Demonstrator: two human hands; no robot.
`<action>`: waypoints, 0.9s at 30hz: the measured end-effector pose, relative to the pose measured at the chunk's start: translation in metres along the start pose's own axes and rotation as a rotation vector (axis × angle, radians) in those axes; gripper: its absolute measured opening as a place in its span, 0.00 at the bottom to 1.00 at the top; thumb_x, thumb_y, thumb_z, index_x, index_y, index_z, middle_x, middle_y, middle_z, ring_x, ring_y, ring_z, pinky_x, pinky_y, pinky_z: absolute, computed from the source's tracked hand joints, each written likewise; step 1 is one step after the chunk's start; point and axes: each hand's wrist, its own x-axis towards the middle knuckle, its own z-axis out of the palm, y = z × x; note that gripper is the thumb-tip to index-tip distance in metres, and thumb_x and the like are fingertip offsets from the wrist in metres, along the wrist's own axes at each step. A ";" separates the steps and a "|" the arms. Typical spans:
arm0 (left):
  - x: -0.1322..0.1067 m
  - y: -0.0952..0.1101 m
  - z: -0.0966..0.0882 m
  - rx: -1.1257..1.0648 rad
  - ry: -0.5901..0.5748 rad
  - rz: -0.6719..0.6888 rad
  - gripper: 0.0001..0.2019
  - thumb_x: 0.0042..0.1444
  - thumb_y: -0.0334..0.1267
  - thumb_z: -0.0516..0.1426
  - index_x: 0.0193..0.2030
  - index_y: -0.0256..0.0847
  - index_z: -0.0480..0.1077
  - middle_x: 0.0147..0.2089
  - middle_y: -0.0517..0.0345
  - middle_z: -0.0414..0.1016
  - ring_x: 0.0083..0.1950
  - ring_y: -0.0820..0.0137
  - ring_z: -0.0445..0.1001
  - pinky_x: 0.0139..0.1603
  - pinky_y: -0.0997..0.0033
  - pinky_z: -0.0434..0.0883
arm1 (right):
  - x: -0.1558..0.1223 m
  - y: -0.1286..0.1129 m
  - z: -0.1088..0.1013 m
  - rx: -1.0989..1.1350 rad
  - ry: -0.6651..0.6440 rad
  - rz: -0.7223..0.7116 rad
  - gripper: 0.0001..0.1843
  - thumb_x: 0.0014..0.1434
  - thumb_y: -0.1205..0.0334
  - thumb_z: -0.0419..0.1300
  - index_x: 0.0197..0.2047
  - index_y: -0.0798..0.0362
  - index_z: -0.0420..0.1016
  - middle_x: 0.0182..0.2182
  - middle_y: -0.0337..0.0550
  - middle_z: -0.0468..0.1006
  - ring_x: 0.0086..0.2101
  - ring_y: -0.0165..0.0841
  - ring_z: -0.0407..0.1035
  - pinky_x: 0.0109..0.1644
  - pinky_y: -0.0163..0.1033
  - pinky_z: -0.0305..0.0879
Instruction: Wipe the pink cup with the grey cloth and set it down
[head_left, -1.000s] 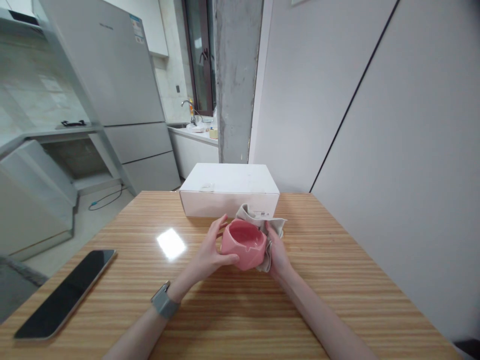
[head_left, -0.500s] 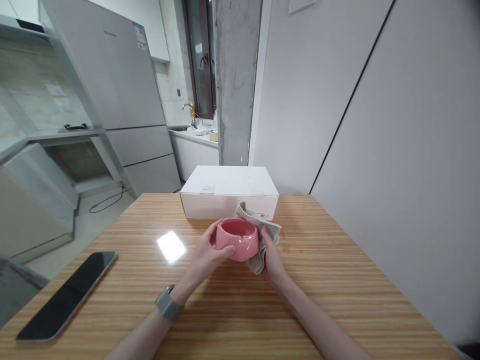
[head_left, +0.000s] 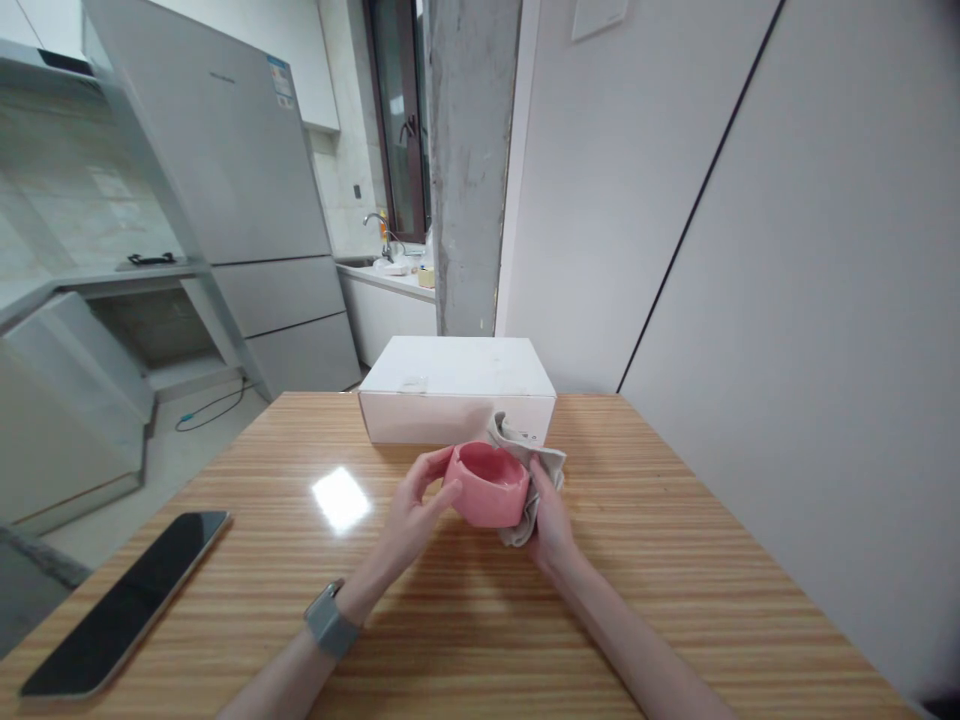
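Observation:
A glossy pink ashtray (head_left: pixel 489 500) with a notched rim is held above the table, its hollow facing up and tilted slightly. At its left side my left hand (head_left: pixel 417 505) grips the wall, thumb in front and fingers behind. My right hand (head_left: pixel 551 515) is closed around a grey cloth (head_left: pixel 525 525), which is pressed against the ashtray's right side. Part of the cloth stands up behind the ashtray. The right fingers are mostly hidden by the cloth.
A white box (head_left: pixel 457 415) stands at the far end of the wood-grain table (head_left: pixel 675 560), just behind the ashtray. A black phone (head_left: pixel 127 605) lies at the left edge. Past the table are a fridge (head_left: pixel 217 150) and a grey pillar (head_left: pixel 472 170); a pale wall panel is on the right.
The ashtray has turned and shifted slightly right. My left hand's grip has moved to the edge of its left side, with the thumb less far across the front.

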 end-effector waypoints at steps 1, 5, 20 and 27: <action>0.001 0.001 -0.001 0.014 0.008 -0.011 0.22 0.52 0.45 0.60 0.51 0.38 0.66 0.52 0.45 0.72 0.52 0.59 0.70 0.55 0.58 0.65 | 0.000 -0.003 0.001 -0.002 -0.025 0.042 0.18 0.51 0.49 0.62 0.41 0.52 0.77 0.38 0.40 0.81 0.43 0.39 0.74 0.46 0.41 0.70; -0.003 0.003 -0.001 -0.043 -0.072 -0.042 0.38 0.39 0.44 0.68 0.58 0.42 0.61 0.56 0.47 0.68 0.55 0.57 0.68 0.56 0.58 0.64 | -0.004 -0.010 0.004 -0.032 -0.126 0.192 0.20 0.51 0.47 0.61 0.39 0.54 0.78 0.36 0.45 0.82 0.42 0.42 0.74 0.45 0.45 0.70; 0.000 0.000 -0.002 -0.017 0.037 -0.016 0.34 0.39 0.41 0.67 0.54 0.39 0.62 0.53 0.48 0.70 0.54 0.57 0.69 0.55 0.59 0.65 | -0.017 0.001 0.010 -0.018 -0.114 0.072 0.19 0.52 0.49 0.63 0.44 0.50 0.76 0.43 0.41 0.79 0.49 0.38 0.70 0.50 0.41 0.68; -0.007 -0.007 0.013 0.086 0.254 0.012 0.35 0.42 0.41 0.66 0.56 0.41 0.57 0.55 0.49 0.67 0.55 0.62 0.68 0.57 0.61 0.63 | -0.018 0.016 0.008 -0.049 -0.011 -0.047 0.19 0.50 0.51 0.65 0.44 0.50 0.76 0.45 0.38 0.79 0.56 0.35 0.63 0.59 0.40 0.60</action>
